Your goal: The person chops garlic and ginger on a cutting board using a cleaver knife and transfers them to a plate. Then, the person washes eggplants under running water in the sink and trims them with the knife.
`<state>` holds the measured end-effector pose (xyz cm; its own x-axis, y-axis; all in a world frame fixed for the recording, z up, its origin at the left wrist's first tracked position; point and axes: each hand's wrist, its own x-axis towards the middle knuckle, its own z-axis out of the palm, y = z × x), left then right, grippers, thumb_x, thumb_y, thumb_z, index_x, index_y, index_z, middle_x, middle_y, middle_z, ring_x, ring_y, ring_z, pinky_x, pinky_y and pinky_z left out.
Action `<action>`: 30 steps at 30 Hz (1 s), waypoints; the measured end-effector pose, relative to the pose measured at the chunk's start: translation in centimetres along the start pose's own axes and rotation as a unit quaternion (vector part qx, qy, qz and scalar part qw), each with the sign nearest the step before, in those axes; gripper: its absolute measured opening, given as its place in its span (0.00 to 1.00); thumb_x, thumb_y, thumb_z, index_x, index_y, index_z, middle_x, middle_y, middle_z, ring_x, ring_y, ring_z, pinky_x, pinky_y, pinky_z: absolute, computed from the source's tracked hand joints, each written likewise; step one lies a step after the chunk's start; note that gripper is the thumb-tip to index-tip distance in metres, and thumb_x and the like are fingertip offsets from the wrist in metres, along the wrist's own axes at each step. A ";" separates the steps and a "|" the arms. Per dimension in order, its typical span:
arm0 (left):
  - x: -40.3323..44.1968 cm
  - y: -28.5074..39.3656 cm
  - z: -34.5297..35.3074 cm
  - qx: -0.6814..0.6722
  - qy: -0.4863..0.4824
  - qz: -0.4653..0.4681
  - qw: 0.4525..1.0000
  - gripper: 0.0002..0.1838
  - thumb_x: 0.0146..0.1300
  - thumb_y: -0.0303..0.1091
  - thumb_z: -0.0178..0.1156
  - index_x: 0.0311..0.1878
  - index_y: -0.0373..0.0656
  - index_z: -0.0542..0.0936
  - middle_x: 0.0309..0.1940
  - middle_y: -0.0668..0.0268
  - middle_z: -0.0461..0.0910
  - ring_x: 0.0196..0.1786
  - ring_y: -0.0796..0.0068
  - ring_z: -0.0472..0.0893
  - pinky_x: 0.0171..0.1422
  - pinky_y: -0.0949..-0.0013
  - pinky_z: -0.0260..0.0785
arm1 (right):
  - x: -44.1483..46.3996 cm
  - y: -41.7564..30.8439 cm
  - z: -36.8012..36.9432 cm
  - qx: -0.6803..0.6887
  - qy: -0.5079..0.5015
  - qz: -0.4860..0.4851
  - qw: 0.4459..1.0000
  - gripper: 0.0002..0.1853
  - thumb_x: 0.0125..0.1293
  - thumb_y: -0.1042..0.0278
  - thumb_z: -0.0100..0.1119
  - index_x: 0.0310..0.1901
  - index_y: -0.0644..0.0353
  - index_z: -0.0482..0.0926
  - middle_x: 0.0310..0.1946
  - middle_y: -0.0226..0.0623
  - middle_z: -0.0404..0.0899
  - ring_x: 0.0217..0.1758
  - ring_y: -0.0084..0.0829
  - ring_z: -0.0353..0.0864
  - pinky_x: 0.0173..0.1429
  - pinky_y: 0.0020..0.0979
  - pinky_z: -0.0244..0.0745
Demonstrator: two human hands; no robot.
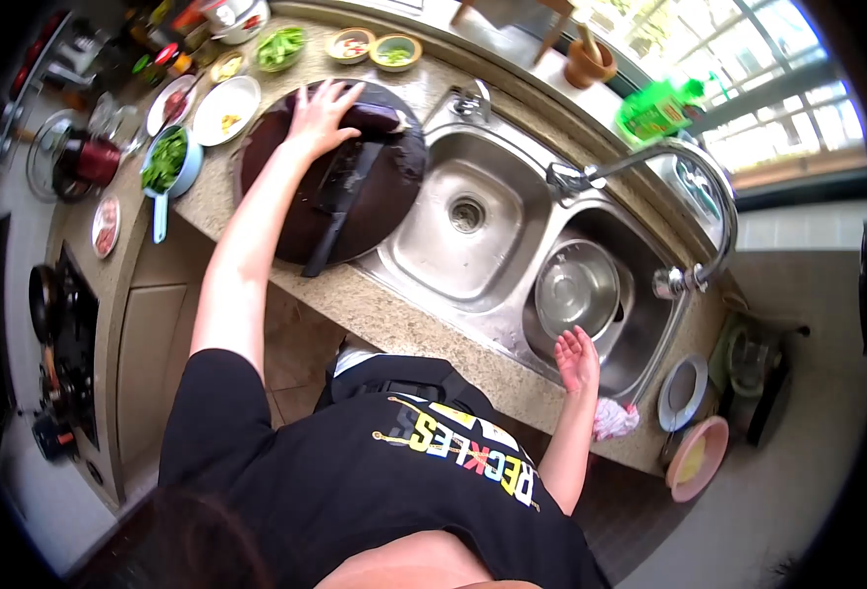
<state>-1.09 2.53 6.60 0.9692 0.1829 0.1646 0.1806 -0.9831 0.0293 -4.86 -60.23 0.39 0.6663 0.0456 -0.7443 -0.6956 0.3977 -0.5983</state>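
Observation:
A round dark cutting board (394, 201) lies on the counter left of the sink. On its far part rests a dark purple eggplant (373, 119). My left hand (320, 118) is over the eggplant's left end with fingers spread; whether it presses on it I cannot tell. A cleaver (327, 240) with a black handle lies across the board, its handle over the near edge. My right hand (577, 361) is open, palm up, above the near side of the right sink basin. Close to its fingertips a metal pot (579, 285) stands in that basin.
The left sink basin (453, 257) adjoins the board. A curved faucet (723, 211) arches over the right basin. Left and behind stand a blue pan of greens (196, 162), a white plate (219, 123) and several small bowls. A pink basin (713, 442) is far right.

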 end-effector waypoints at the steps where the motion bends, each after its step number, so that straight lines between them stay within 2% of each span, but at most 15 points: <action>1: 0.2 0.3 -0.3 0.019 -0.030 -0.013 0.999 0.45 0.51 0.51 0.70 0.72 0.64 0.60 0.68 0.58 0.64 0.74 0.56 0.58 0.72 0.32 0.43 | 0.3 -0.2 -0.8 0.004 0.010 -0.002 1.000 0.13 0.68 0.63 0.57 0.51 0.58 0.74 0.41 0.40 0.79 0.42 0.36 0.81 0.45 0.35 0.81; 2: 0.2 0.9 -1.0 0.038 -0.061 -0.019 0.997 0.44 0.51 0.53 0.69 0.72 0.62 0.61 0.67 0.58 0.65 0.73 0.55 0.59 0.72 0.34 0.45 | 0.3 -0.5 -1.4 0.011 0.019 -0.008 1.000 0.13 0.67 0.64 0.59 0.50 0.58 0.75 0.40 0.40 0.79 0.41 0.36 0.81 0.44 0.35 0.81; 8: 0.2 -0.1 1.6 -0.011 0.019 0.001 1.000 0.37 0.58 0.54 0.63 0.71 0.59 0.64 0.67 0.54 0.65 0.72 0.48 0.58 0.71 0.34 0.46 | 3.1 -4.0 -6.5 -0.058 0.076 -0.086 0.992 0.12 0.69 0.66 0.54 0.51 0.58 0.72 0.38 0.38 0.79 0.38 0.32 0.81 0.41 0.34 0.81; 11: -0.3 1.2 1.8 0.068 0.020 -0.066 0.995 0.37 0.60 0.55 0.61 0.71 0.58 0.63 0.67 0.48 0.64 0.73 0.44 0.55 0.71 0.35 0.45 | 6.8 -6.2 -9.9 -0.127 0.134 -0.110 0.977 0.12 0.67 0.67 0.55 0.50 0.57 0.73 0.38 0.37 0.78 0.40 0.31 0.80 0.42 0.36 0.80; 13: -0.7 1.4 2.6 0.052 0.019 -0.099 0.994 0.39 0.61 0.60 0.58 0.73 0.59 0.60 0.70 0.47 0.58 0.75 0.44 0.51 0.71 0.31 0.43 | 9.8 -7.6 -12.2 -0.311 0.178 -0.135 0.924 0.18 0.62 0.69 0.58 0.54 0.57 0.72 0.42 0.37 0.78 0.45 0.31 0.79 0.47 0.38 0.78; 14: -1.1 1.9 2.6 0.071 0.024 -0.122 0.990 0.40 0.61 0.61 0.57 0.73 0.59 0.59 0.71 0.47 0.56 0.75 0.44 0.50 0.70 0.30 0.43 | 11.6 -8.0 -13.5 -0.308 0.177 -0.133 0.925 0.18 0.62 0.69 0.58 0.54 0.57 0.72 0.42 0.37 0.78 0.45 0.31 0.79 0.47 0.38 0.78; 16: -1.6 1.4 3.2 0.078 0.033 -0.120 0.989 0.42 0.61 0.61 0.57 0.75 0.57 0.55 0.72 0.46 0.53 0.76 0.44 0.48 0.69 0.27 0.44 | 15.5 -8.0 -16.1 -0.506 0.167 -0.269 0.802 0.26 0.52 0.69 0.64 0.56 0.54 0.73 0.47 0.41 0.78 0.53 0.40 0.78 0.54 0.40 0.75; 17: -1.9 1.4 3.6 0.093 0.033 -0.130 0.987 0.43 0.61 0.61 0.57 0.75 0.57 0.53 0.73 0.46 0.52 0.76 0.44 0.48 0.68 0.27 0.45 | 16.7 -8.3 -16.8 -0.548 0.171 -0.265 0.774 0.33 0.49 0.71 0.66 0.61 0.52 0.70 0.54 0.47 0.74 0.59 0.48 0.73 0.64 0.41 0.68; 18: -2.2 1.7 3.6 0.107 0.034 -0.142 0.983 0.43 0.62 0.60 0.57 0.75 0.57 0.52 0.73 0.46 0.52 0.76 0.45 0.48 0.68 0.27 0.45 | 17.5 -8.5 -16.9 -0.545 0.168 -0.263 0.778 0.33 0.49 0.71 0.66 0.61 0.52 0.70 0.54 0.47 0.74 0.59 0.48 0.73 0.64 0.41 0.68; 20: -2.6 2.1 3.2 0.120 0.013 -0.150 0.981 0.43 0.62 0.59 0.57 0.76 0.58 0.51 0.73 0.45 0.50 0.76 0.44 0.49 0.68 0.28 0.47 | 19.3 -9.1 -16.7 -0.659 0.144 -0.251 0.695 0.38 0.49 0.71 0.65 0.66 0.48 0.65 0.61 0.47 0.69 0.64 0.49 0.68 0.67 0.43 0.67; 22: -2.7 2.8 2.5 0.049 -0.032 -0.140 0.988 0.43 0.63 0.58 0.57 0.76 0.58 0.49 0.74 0.45 0.48 0.75 0.43 0.50 0.69 0.31 0.48 | 21.7 -8.7 -16.9 -0.681 0.115 -0.238 0.683 0.43 0.49 0.72 0.65 0.69 0.45 0.59 0.65 0.44 0.65 0.68 0.48 0.64 0.69 0.43 0.65; 26: -3.1 5.0 1.2 0.059 -0.050 -0.138 0.987 0.48 0.60 0.40 0.65 0.76 0.62 0.45 0.74 0.44 0.46 0.75 0.44 0.51 0.68 0.36 0.55 | 25.0 -7.2 -16.4 -0.726 0.112 -0.220 0.641 0.45 0.51 0.73 0.68 0.71 0.43 0.57 0.64 0.43 0.65 0.68 0.47 0.64 0.69 0.43 0.64; 28: -3.2 5.1 1.5 0.070 -0.073 -0.151 0.983 0.48 0.59 0.38 0.65 0.76 0.62 0.45 0.74 0.45 0.46 0.75 0.45 0.52 0.69 0.39 0.56 | 24.2 -8.3 -15.2 -0.737 0.138 -0.165 0.641 0.41 0.51 0.72 0.69 0.68 0.51 0.61 0.61 0.47 0.67 0.66 0.49 0.65 0.67 0.43 0.66; 29: -3.2 5.2 1.3 0.071 -0.079 -0.154 0.982 0.48 0.59 0.38 0.65 0.76 0.62 0.45 0.74 0.45 0.47 0.75 0.44 0.52 0.69 0.39 0.56 | 24.8 -8.3 -15.6 -0.749 0.130 -0.167 0.628 0.41 0.51 0.68 0.72 0.67 0.48 0.61 0.58 0.46 0.69 0.63 0.49 0.68 0.65 0.44 0.68; 30: -3.1 5.8 1.0 0.071 -0.088 -0.156 0.981 0.48 0.59 0.38 0.65 0.76 0.62 0.45 0.74 0.45 0.47 0.75 0.44 0.52 0.69 0.39 0.56 | 24.7 -8.5 -16.0 -0.747 0.108 -0.187 0.629 0.39 0.50 0.67 0.73 0.64 0.53 0.63 0.58 0.48 0.69 0.64 0.50 0.67 0.65 0.44 0.67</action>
<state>-2.85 -3.77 5.25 0.8750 0.4842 -0.0030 0.4821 -0.8717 -0.0881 13.22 -77.16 -17.70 0.9186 0.0154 -0.3949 -0.0844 -0.9685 -0.2341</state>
